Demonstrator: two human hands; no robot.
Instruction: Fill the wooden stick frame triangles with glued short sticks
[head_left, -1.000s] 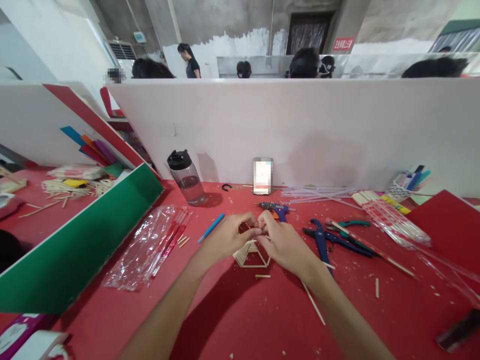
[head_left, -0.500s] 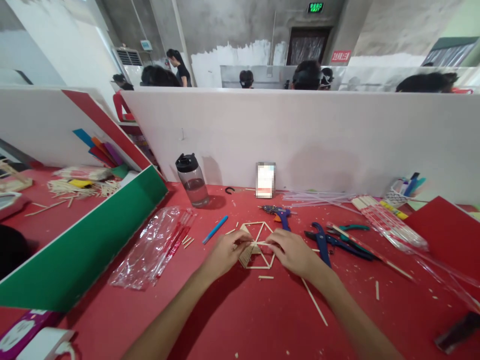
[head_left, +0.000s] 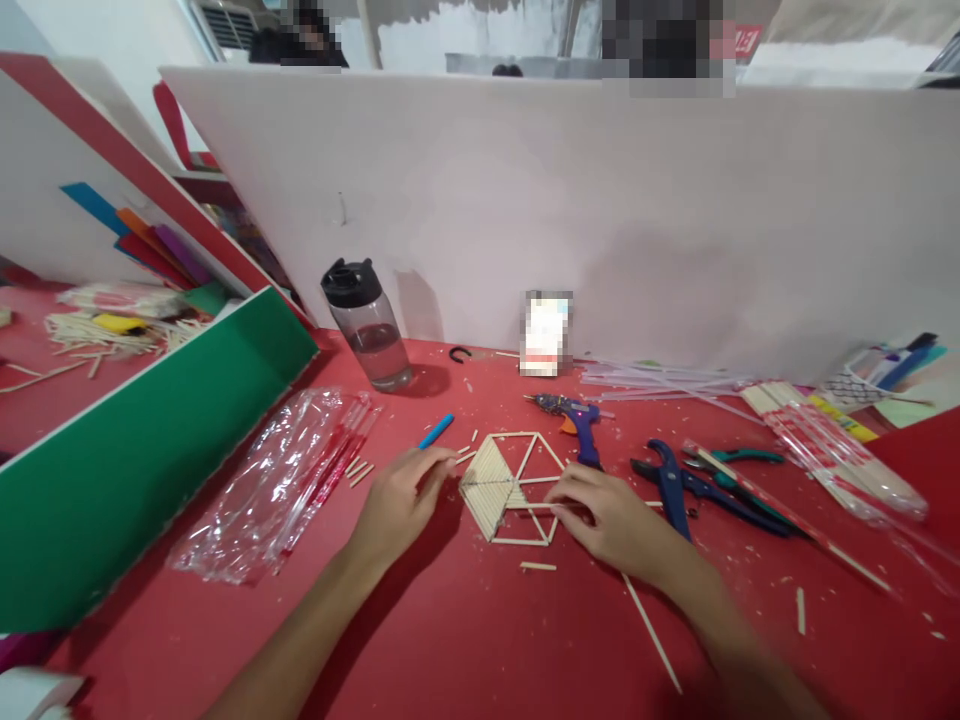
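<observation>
A wheel-like frame of pale wooden sticks (head_left: 486, 484) lies on the red table (head_left: 480, 640), its left part filled with sticks laid side by side. Left of the frame is my left hand (head_left: 401, 498), fingers apart and holding nothing. My right hand (head_left: 596, 508) reaches over the frame's right side, thumb and forefinger pinching a thin wooden stick (head_left: 529, 506) whose other end lies over the frame's middle. A short loose stick (head_left: 538, 567) is just below the frame.
Behind the frame are a glue gun (head_left: 577, 418), a blurred phone (head_left: 546, 333) and a water bottle (head_left: 373, 330). Cutters (head_left: 671, 490) and packed sticks (head_left: 832, 450) are at the right. Clear plastic bags (head_left: 262, 490) and a green board (head_left: 150, 450) stand left.
My left hand has come away leftward from the frame, uncovering its filled part. My right hand still pinches a stick, now lower on the frame. The view has tilted down.
</observation>
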